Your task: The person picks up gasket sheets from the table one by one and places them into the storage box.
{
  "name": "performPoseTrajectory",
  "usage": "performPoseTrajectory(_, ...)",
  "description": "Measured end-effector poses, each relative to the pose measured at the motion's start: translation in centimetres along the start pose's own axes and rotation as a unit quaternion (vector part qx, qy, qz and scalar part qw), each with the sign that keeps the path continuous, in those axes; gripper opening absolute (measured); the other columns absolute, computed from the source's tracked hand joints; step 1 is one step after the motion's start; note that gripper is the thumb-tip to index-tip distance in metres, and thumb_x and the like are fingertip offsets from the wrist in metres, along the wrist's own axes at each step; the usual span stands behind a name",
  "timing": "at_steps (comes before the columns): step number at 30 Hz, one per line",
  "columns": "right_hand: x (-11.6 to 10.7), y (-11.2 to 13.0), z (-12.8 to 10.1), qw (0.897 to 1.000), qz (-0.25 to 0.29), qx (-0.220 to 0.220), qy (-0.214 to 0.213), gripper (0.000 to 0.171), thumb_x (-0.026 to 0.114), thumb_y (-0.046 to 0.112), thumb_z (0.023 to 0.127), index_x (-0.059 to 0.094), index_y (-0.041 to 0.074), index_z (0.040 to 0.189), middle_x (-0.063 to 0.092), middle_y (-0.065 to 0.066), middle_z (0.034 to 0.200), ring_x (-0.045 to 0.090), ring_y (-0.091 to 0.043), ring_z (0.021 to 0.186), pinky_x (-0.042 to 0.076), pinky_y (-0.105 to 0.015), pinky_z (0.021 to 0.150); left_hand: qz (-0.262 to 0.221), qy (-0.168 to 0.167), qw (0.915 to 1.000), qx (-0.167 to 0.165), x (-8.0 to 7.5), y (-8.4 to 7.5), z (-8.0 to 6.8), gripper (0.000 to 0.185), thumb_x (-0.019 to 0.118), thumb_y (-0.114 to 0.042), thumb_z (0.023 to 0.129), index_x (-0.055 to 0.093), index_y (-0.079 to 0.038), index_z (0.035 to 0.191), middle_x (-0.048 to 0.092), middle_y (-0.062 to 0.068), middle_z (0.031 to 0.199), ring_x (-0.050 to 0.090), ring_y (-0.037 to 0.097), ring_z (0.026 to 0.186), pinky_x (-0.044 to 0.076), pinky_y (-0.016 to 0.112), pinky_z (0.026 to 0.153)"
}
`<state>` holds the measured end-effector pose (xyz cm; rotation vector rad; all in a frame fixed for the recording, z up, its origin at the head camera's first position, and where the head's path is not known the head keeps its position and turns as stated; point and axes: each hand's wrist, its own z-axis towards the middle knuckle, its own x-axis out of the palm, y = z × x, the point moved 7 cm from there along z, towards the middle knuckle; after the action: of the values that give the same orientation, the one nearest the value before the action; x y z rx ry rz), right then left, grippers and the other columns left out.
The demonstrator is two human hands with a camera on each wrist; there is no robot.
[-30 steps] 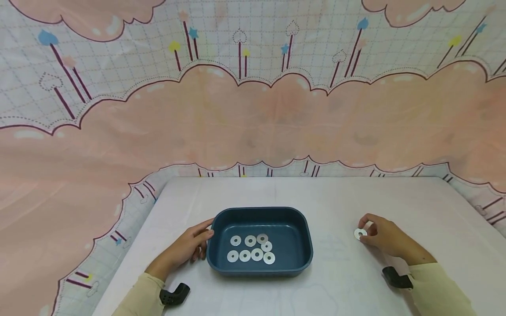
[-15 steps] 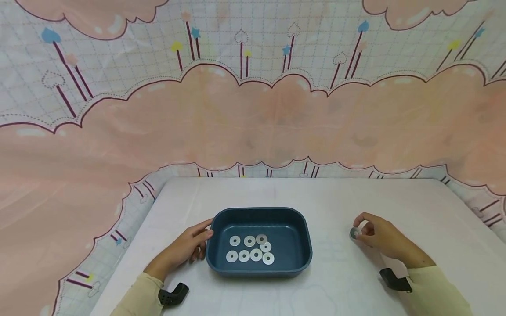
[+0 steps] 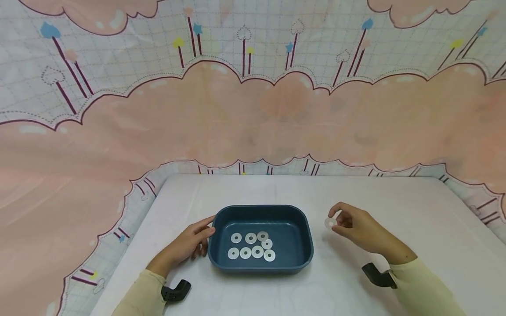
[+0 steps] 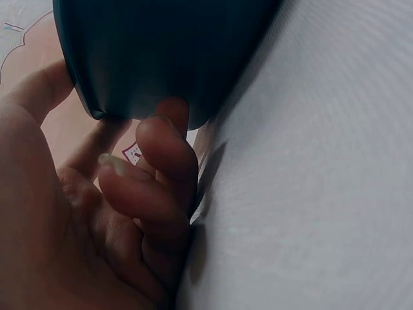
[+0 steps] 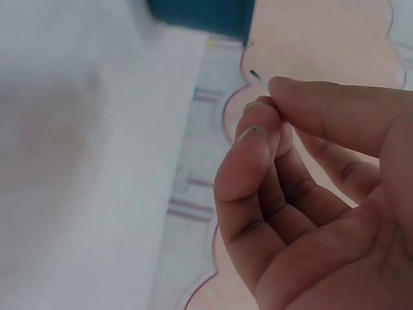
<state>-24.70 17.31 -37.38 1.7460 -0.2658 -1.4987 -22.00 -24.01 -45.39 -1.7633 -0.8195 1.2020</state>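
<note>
Right hand (image 3: pixel 357 226) moved closer to blue tray (image 3: pixel 304 232), washer (image 3: pixel 330 223) pinched at its fingertips, left hand (image 3: pixel 189 245) resting open against tray

Both arms wear long pale yellow fabric sleeves that end at the wrists, the left sleeve (image 3: pixel 138 298) and the right sleeve (image 3: pixel 423 289). A small black curved plastic mount sits strapped under each wrist: the left mount (image 3: pixel 175 292) and the right mount (image 3: pixel 377 275). The bare left hand (image 3: pixel 186 248) and bare right hand (image 3: pixel 361 228) carry no gloves, rings or watches
</note>
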Motion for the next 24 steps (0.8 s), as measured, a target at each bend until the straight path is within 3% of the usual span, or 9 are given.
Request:
performPoseTrajectory(12, 1.8, 4.7, 2.3, 0.997, 0.012, -0.067, 0.042, 0.026, 0.069, 0.006, 0.092, 0.058, 0.012, 0.115, 0.059, -0.001, 0.083, 0.056, -0.013, 0.071, 0.049, -0.023, 0.06, -0.004, 0.0, 1.0, -0.002, 0.0, -0.1, 0.0, 0.057, 0.049, -0.037, 0.105, 0.035, -0.017, 0.156, 0.058, 0.009, 0.085, 0.055, 0.019, 0.06, 0.045, 0.028, 0.048)
performPoseTrajectory(24, 4.7, 6.5, 4.3, 0.992, 0.005, -0.098, 0.079, 0.024, 0.069, 0.005, 0.093, 0.059, 0.01, 0.115, 0.059, 0.001, 0.083, 0.056, -0.012, 0.073, 0.052, -0.022, 0.065, 0.005, -0.006, 1.0, -0.006, 0.1, 0.0, -0.1, 0.056, 0.049, -0.037, 0.105, 0.036, -0.017, 0.155, 0.058, 0.009, 0.085, 0.054, 0.019, 0.059, 0.045, 0.028, 0.049)
